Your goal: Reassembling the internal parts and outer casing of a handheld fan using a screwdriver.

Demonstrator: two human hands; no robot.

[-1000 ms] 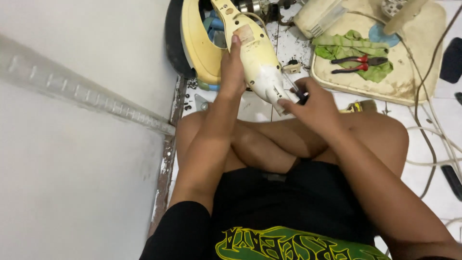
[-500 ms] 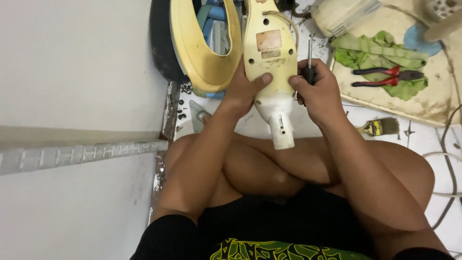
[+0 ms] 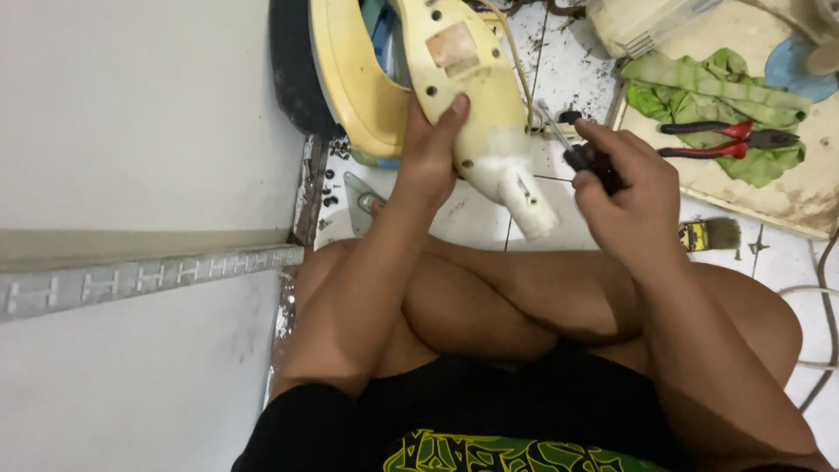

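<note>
Posture: the person sits cross-legged on the tiled floor (image 3: 476,214), so the work stays above the lap and within reach of both hands.

Left hand (image 3: 430,153): clenched around the cream housing (image 3: 472,96), thumb on top near a screw hole, fingers underneath. The grip steadies the part and tilts its screw side up toward the camera.

Housing: upper centre of the frame, long and tapered, its narrow white neck (image 3: 529,197) pointing down and right toward the lap. Several dark screw holes show along its face, and a worn label patch lies near the wide end.

Right hand (image 3: 625,188): closed on the dark handle of a screwdriver (image 3: 577,149). The shaft points up and left, its tip near the housing's right edge; whether the tip touches cannot be told.

Yellow shell (image 3: 350,79): upper left of centre, just behind the housing, propped against a dark round part (image 3: 288,74). It sits close so the matching halves stay together.

Loose screws (image 3: 330,179): small dark pieces on the floor at the left of the housing, beside the wall edge, kept apart from the working area.

Tray (image 3: 786,205): upper right of the frame, carrying a green cloth (image 3: 699,87) with red-handled pliers (image 3: 730,140) on top; the tools lie on the right hand's side.

Brush (image 3: 710,234): on the floor just below the tray, near the right wrist.
</note>
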